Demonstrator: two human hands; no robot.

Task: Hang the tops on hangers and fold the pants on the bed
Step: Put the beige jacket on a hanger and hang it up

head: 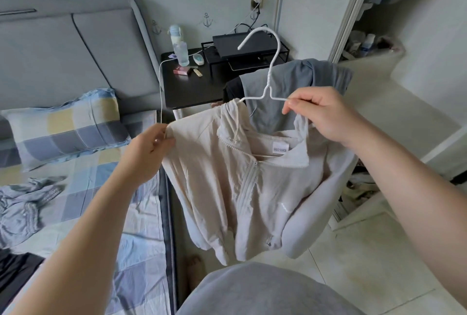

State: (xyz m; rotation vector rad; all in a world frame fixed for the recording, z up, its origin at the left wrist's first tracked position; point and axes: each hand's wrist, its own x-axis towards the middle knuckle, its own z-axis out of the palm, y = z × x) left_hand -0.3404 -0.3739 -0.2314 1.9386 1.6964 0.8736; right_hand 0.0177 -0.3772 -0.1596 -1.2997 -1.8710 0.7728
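The left hand (158, 139) pinched one shoulder of the beige jacket (227, 178), holding it in the air just off the right edge of the bed (88, 201). The right hand (318, 112) pinched the bare arm of the white hanger (270, 77). The best move, I judged, was to feed that arm under the collar into the drooping shoulder.
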